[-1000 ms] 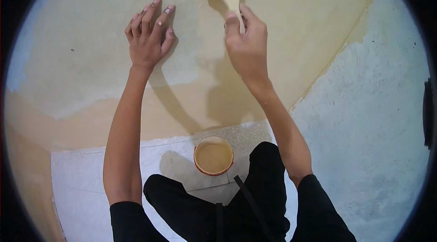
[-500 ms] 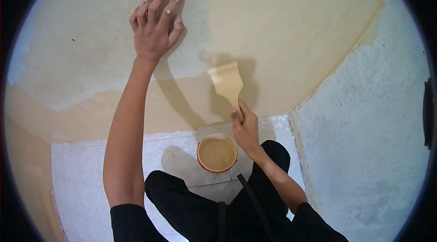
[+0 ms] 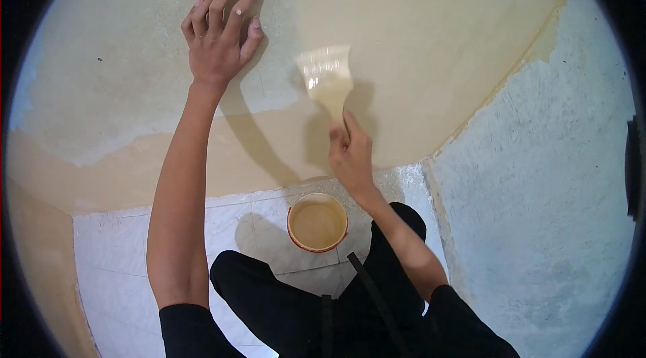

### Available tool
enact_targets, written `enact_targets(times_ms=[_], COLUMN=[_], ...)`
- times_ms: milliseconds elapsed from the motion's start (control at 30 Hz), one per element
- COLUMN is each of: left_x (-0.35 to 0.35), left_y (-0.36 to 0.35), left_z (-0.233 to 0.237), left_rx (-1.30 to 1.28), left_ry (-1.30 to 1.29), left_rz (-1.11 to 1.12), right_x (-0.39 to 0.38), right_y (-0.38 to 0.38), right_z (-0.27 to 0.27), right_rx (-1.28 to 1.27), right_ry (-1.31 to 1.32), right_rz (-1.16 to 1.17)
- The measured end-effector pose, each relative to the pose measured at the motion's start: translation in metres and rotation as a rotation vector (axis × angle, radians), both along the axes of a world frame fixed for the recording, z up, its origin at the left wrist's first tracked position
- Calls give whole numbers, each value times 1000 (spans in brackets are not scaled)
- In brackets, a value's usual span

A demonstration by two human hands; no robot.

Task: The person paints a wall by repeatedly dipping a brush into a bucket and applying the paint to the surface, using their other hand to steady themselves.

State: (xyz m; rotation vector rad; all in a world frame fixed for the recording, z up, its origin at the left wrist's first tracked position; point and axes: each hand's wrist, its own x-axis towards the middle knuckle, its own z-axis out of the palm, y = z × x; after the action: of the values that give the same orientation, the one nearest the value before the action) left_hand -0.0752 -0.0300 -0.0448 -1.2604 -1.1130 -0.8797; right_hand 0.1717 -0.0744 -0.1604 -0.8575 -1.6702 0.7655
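Wrapped round the handle of a wide, paint-coated paintbrush [image 3: 330, 75], my right hand [image 3: 353, 156] holds it up against the wall [image 3: 417, 42]. The bristles point up and lie near the line between the beige painted part and the paler part. My left hand [image 3: 219, 42] rests on the pale part of the wall with its fingers spread, and light specks of paint show on them. Below the brush, on the floor, stands a round paint bucket [image 3: 317, 223] with beige paint inside and a red rim edge.
My bent knees [image 3: 245, 270] in black trousers flank the bucket closely. White floor tiles [image 3: 114, 243] meet the wall's foot. On the right rises a rough grey-blue wall [image 3: 538, 210], and a beige wall [image 3: 40, 243] stands at left.
The paintbrush in my right hand has moved up the wall and slightly left. My left hand stays on the wall in the same pose; the view has shifted a little.
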Motion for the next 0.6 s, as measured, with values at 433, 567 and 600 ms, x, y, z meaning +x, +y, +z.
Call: enact_targets(times_ms=[433,567,600], left_x=[-1,-2,-2], left_y=[-2,1,0], left_z=[-3,-3,-3], left_rx=[-41,-4,-2], left_ry=[-1,-2,-2], left_rz=[14,-18,-13], right_x=[10,-10,-12], right_y=[-9,11,12], right_z=[1,22,22], right_rx=[-8,102,98], right_ry=[44,60,42], right_rz=[35,14,10])
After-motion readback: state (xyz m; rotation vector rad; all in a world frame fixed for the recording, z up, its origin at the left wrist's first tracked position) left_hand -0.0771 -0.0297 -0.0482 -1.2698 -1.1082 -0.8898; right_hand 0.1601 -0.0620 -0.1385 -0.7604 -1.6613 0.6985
